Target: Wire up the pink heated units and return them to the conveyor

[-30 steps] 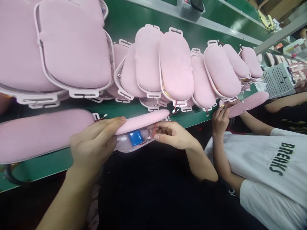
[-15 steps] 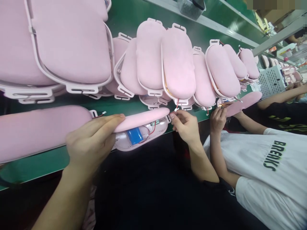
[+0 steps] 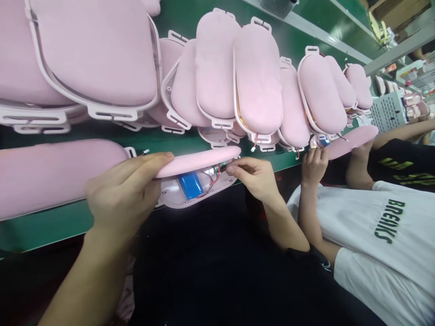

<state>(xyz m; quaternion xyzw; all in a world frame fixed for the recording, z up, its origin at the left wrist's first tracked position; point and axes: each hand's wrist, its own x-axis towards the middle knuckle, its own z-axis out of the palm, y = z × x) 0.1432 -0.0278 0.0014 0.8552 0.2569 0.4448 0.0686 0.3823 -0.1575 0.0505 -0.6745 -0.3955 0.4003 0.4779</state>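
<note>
Here, at the near edge of the green belt (image 3: 176, 18), the person holds a half-open pink unit. The left hand (image 3: 124, 197) clamps the pink padded cover (image 3: 199, 160) from the left end, thumb on top and fingers curled beneath, lifting it off the pale shell (image 3: 197, 195) so the inside shows. In that shell lies a blue battery cell (image 3: 190, 184), with a red wire (image 3: 213, 177) running from it toward the right end. The right hand (image 3: 256, 174) has its fingertips pinched narrow right at that end, at the wire and a small metallic part; whether it grips the wire itself or only touches it, I cannot tell.

As I judge it, the unit is mid-assembly: the cell sits in place and the wiring is being seen to, while the cover is not yet pressed shut on the shell.

Further back on the belt, a crowded row of padded pink units (image 3: 258, 77) lies overlapped, several with little wire tails hanging at their near ends. Another long pink pad (image 3: 54, 176) lies along the near edge, just left of the left hand. To the right, a co-worker in a white shirt (image 3: 380, 235) holds a similar unit (image 3: 353, 141) at the same edge.
</note>
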